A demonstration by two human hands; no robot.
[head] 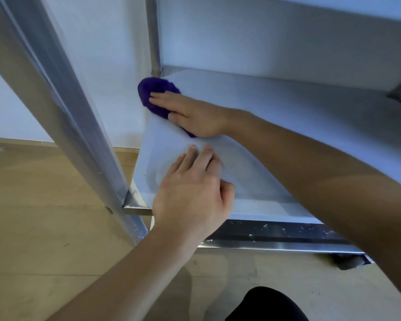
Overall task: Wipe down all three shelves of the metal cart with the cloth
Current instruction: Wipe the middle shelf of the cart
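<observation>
Bare grey steel shelf [287, 117]: free surface to the right of both hands, running to the back edge. Overhead limit is the underside of the next steel shelf [287, 31]. The left side is bounded by the slanting square steel front post [63, 107] and the round steel rear post [153, 38], with an open gap between them. The far-left corner is taken by the crumpled purple cloth [153, 89] under the flat right hand [195, 114]. The left hand [190, 195] occupies the near-left area. The right forearm crosses the front opening diagonally above the raised front rim [276, 230].
</observation>
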